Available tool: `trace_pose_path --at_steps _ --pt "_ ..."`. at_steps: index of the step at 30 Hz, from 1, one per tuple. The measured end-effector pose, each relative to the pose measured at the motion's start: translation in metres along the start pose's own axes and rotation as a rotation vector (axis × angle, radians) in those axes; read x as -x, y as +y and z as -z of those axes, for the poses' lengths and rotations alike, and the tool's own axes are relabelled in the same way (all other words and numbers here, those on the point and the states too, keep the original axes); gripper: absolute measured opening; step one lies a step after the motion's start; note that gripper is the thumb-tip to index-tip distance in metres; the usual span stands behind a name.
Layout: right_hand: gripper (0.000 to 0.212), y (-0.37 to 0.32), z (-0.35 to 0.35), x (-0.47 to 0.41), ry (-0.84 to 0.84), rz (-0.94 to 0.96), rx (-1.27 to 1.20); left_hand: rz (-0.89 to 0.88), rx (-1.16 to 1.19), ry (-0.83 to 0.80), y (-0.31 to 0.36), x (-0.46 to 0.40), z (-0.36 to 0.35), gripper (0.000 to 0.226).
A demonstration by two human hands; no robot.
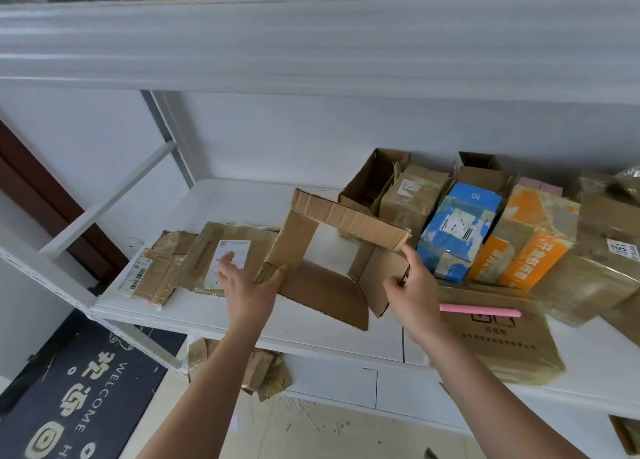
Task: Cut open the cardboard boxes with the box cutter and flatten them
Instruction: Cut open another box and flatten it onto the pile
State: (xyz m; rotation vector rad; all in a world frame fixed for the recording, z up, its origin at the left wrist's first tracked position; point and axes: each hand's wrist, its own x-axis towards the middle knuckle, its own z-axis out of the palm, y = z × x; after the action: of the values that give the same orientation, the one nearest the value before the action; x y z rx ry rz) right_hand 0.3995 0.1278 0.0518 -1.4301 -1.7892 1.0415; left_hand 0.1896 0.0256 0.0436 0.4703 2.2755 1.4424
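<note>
Two hands on one opened cardboard box (332, 247) standing as an open-ended sleeve on the white shelf (242, 199), about mid-shelf. Left hand (247, 285) has fingers fairly straight, thumb against the box's left wall near its bottom corner, not curled round it. Right hand (412, 285) pinches the edge of the box's right wall, thumb toward the inside. Box's bottom flap lies flat toward the shelf's front edge, short of it. Left of the box: flattened cardboard pieces (194, 261) lying flat, one with a white label, touching or just under the box's left wall; bare shelf behind them back to the wall. Behind and right of the box: row of uncut boxes, brown open box (374, 178), taped brown box (412, 195), blue box (457, 230), orange box (530, 240), packed side by side, so little room on that side. Just right of the box, at the shelf front: pink box cutter (479, 310) lying on a flat printed cardboard sheet (498, 344) that overhangs the front edge. Below the box, more cardboard scraps (263, 372) under the shelf; welcome mat (83, 389) on the floor lower left.
</note>
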Motion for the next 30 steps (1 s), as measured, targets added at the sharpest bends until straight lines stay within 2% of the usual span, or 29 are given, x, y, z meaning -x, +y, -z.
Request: trace_pose_path --at_steps 2,6,11,16,18,21,23,25,27,30 --pt "0.066 0.000 -0.001 0.002 -0.002 0.050 0.049 -0.185 -0.171 0.024 -0.006 0.003 0.001 0.085" --pt "0.066 -0.002 -0.002 0.006 -0.004 0.094 0.117 -0.303 -0.397 0.032 -0.011 0.006 -0.003 0.068" --pt "0.063 -0.007 -0.002 0.012 -0.006 0.198 0.241 -0.275 -0.633 0.050 -0.012 0.008 -0.012 0.072" --pt "0.061 -0.009 -0.002 0.019 -0.034 0.243 0.314 -0.197 -0.644 0.054 -0.024 0.015 -0.017 0.063" --pt "0.059 -0.009 0.000 0.019 -0.051 0.246 0.350 -0.175 -0.528 -0.008 -0.031 0.020 -0.015 0.051" --pt "0.058 -0.009 0.005 0.015 -0.112 0.196 0.344 -0.085 -0.067 -0.288 -0.047 0.026 0.000 0.014" --pt "0.057 -0.006 0.008 0.013 -0.189 0.219 0.388 0.103 0.236 -0.509 -0.066 0.030 0.019 0.026" --pt "0.056 0.000 0.007 0.011 -0.305 0.234 0.477 0.332 0.434 -0.680 -0.089 0.029 0.038 0.038" --pt "0.053 0.010 0.001 0.009 -0.407 0.218 0.591 0.492 0.494 -0.738 -0.111 0.025 0.051 0.045" --pt "0.047 0.032 -0.011 0.007 -0.549 0.147 0.718 0.572 0.497 -0.586 -0.124 0.011 0.057 0.039"
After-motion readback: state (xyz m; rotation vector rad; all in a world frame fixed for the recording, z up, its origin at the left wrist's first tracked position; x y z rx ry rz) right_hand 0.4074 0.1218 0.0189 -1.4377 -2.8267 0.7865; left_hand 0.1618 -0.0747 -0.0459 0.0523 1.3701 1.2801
